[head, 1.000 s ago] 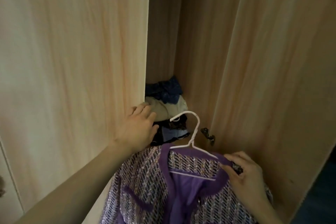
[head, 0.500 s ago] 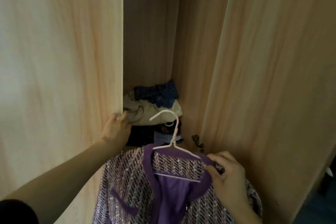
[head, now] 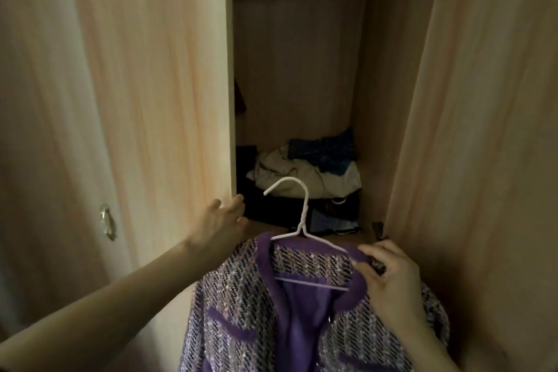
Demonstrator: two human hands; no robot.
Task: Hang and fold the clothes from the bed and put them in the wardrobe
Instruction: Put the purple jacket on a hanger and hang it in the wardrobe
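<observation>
Our left hand [head: 219, 222], fingers loose, has pushed the wardrobe door [head: 120, 100] wider; our right hand [head: 389, 278] pinches the purple tweed jacket [head: 241, 320] on its white hanger [head: 302, 205], so hanging looks unobstructed.

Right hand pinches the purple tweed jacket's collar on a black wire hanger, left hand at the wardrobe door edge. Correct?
Not quite: the head view shows a white wire hanger, not black. The right hand does pinch the purple tweed jacket collar; the left hand is at the light wooden wardrobe door edge.
</observation>
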